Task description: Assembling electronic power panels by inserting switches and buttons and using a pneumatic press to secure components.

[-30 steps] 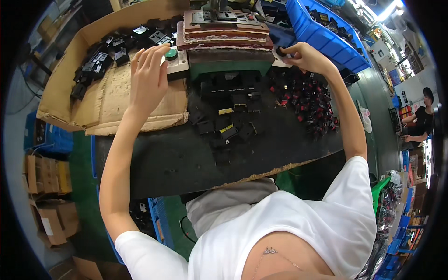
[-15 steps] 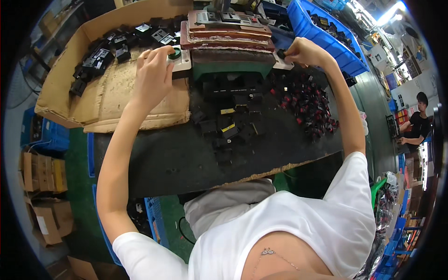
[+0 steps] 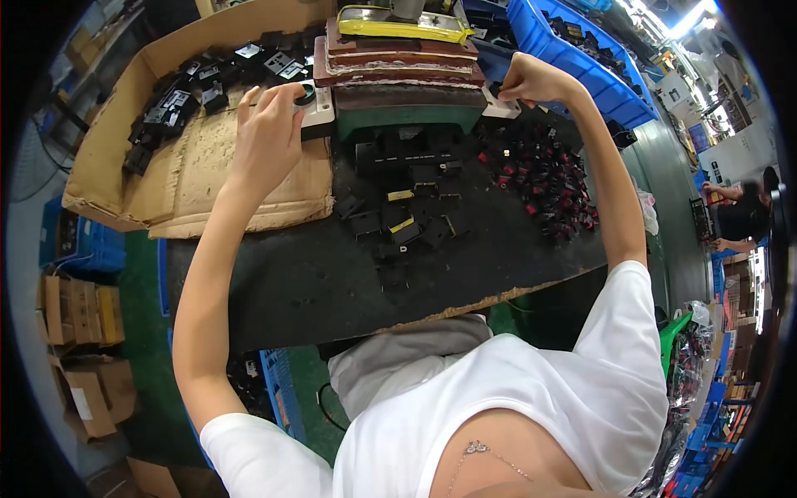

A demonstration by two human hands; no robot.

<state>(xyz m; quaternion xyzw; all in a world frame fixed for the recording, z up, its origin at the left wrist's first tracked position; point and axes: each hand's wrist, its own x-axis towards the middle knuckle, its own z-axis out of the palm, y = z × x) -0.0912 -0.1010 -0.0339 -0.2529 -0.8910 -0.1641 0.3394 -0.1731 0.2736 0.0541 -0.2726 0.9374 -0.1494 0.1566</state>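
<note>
My left hand [image 3: 270, 137] reaches to the green round button [image 3: 305, 94] on a pale control box [image 3: 320, 114], its fingers curled and closed at it. On the other side of the machine, my right hand [image 3: 538, 79] is closed, fingertips at a dark button [image 3: 496, 89] on a second pale box [image 3: 501, 108]. Between them stands a press with stacked brown plates [image 3: 398, 60] on a green base [image 3: 398, 119]. A yellow-edged press head [image 3: 404, 25] sits low over the top plate, hiding what lies under it.
Black plastic housings [image 3: 173, 109] fill part of a cardboard tray [image 3: 199, 199] at left. Loose black parts [image 3: 403, 220] lie on the dark table before the press. Small red-and-black pieces [image 3: 548, 178] are heaped at right, near a blue crate [image 3: 581, 58]. Another person [image 3: 741, 217] works far right.
The yellow-edged press head has come down over the top plate, covering the black parts that showed there. Both hands stay at their buttons. The far person has bent forward.
</note>
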